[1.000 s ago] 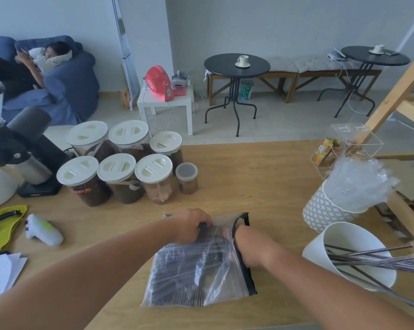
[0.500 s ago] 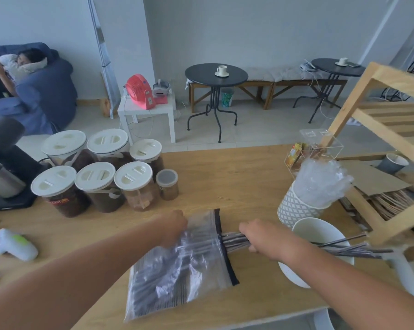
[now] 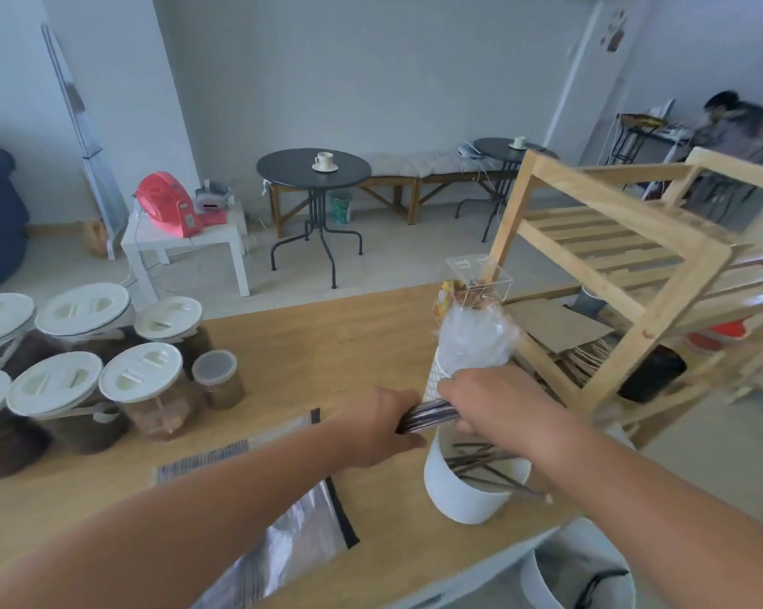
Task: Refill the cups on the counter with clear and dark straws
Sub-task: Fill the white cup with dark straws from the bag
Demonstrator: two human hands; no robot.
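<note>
Straws are the whole matter here: we hold a bundle of dark straws (image 3: 428, 416) between our two hands, its long axis running nearly level, left to right with the right end a touch higher. Our left hand (image 3: 377, 426) is closed around the left end, and our right hand (image 3: 498, 404) is closed over the right end, so only a short dark stretch shows between them. The bundle sits just above the near rim of the plain white cup (image 3: 469, 498), which stands on the counter (image 3: 318, 345) directly below and slightly right of the grip and already holds a few loose dark straws lying slantwise. As we judge it, the coming move turns on that level axis: the bundle has to tip toward upright, right end down, before it can drop into the mouth beneath. Our right hand is the nearer one to the cup's centre, so it looks best placed to steer. Just behind the grip stands the patterned cup (image 3: 434, 380), full of clear straws (image 3: 474, 340) in wrappers. The zip bag (image 3: 283, 534) lies flat near the counter's front edge, apart from both hands, with more dark straws inside.
</note>
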